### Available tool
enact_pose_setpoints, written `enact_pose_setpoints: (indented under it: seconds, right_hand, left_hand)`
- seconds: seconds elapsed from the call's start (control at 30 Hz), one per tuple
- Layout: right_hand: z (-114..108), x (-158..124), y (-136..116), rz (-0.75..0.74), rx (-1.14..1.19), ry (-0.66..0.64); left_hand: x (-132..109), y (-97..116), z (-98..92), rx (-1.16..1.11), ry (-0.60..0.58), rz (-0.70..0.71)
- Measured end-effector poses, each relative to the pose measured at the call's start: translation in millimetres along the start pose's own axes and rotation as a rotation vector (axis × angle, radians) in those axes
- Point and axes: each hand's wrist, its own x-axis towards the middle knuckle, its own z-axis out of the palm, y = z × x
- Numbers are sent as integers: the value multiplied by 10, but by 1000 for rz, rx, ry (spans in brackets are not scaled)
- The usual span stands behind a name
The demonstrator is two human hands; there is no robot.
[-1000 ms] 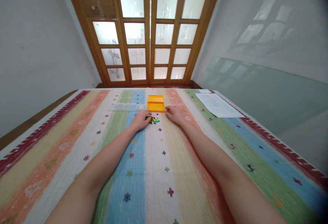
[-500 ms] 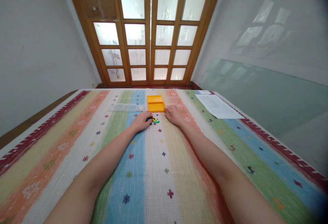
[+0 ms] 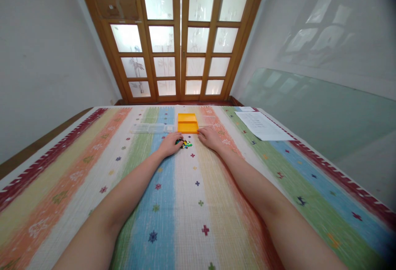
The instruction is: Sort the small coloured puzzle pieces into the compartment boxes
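Observation:
A small heap of colourful pieces (image 3: pixel 187 144), green, yellow, blue and dark, lies on the striped cloth; single pieces are too small to name. My left hand (image 3: pixel 170 144) rests at the heap's left side, fingers and thumb apart around its edge, with dark pieces showing between them. Just beyond the heap is a yellow open tray (image 3: pixel 188 127) with a divider across it. Beside the tray's near right corner lies my right hand (image 3: pixel 209 138), its fingers loosely stretched toward that corner; whether they touch it is hard to see.
Left of the tray sits a clear plastic case (image 3: pixel 151 128), with a thin transparent sheet (image 3: pixel 208 120) to the right. A printed paper (image 3: pixel 262 125) lies at the right edge of the patterned tablecloth (image 3: pixel 192 204). Glazed wooden doors (image 3: pixel 182 39) stand behind the table.
The whole view has shifted slightly upward in the picture. Both hands stay in nearly the same places, the left at the heap and the right by the tray corner.

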Motion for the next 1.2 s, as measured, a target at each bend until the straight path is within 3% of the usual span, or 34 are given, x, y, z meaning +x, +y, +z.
enact_pose_setpoints:
  seconds: [0.17,0.33,0.5,0.7,1.2]
  right_hand:
    - [51,11,57,-25,14,15]
    - [93,10,91,-34,33,62]
    - [98,-5,93,-41,32,100]
    - [77,-19,49,-45,34,126]
    - [-63,-25,-76,-89,55,243]
  left_hand:
    - [-3,-6,-1,65,-23,10]
    - [14,-63,-22,128,80,-37]
    - [29,-256,-171,284,157,-97]
    - [20,-552,-263,422,-16,-200]
    - [43,-604,-292,320,155,-125]
